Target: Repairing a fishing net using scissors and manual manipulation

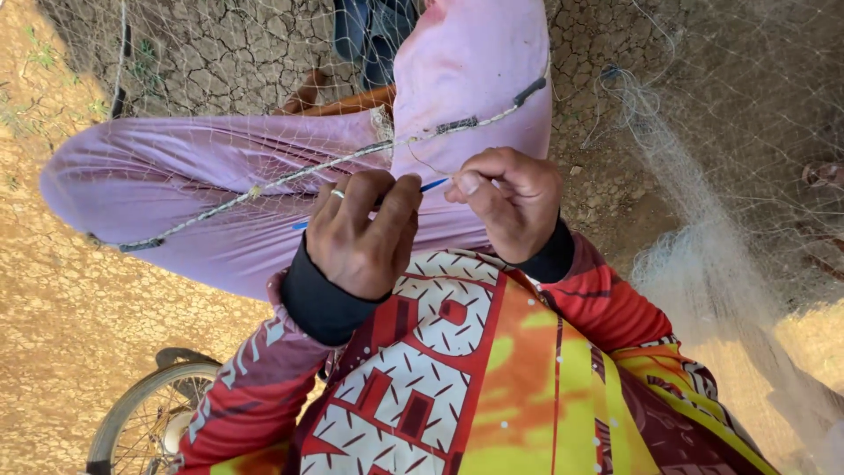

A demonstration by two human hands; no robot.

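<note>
Blue, thin plastic netting needle point(432, 185) lies between both hands over the lilac-trousered knees, long axis running from eight to two o'clock. Right hand point(510, 200) pinches its upper end in pressed-together fingers; left hand point(362, 230) curls its fingers over the weighted net cord point(290, 179) at nine o'clock.

Hard daylight fills the head view. The bare ground point(53, 290) at the left and lower right glares pale yellow, nearly washed out, while the cracked earth point(229, 62) at the top lies in shade. The left hand point(360, 233) and right hand point(505, 202) are evenly lit and fairly sharp (knuckle creases show). The heaped net point(703, 264) at the right goes soft and hazy. Straight lines bow towards the frame edges.
</note>
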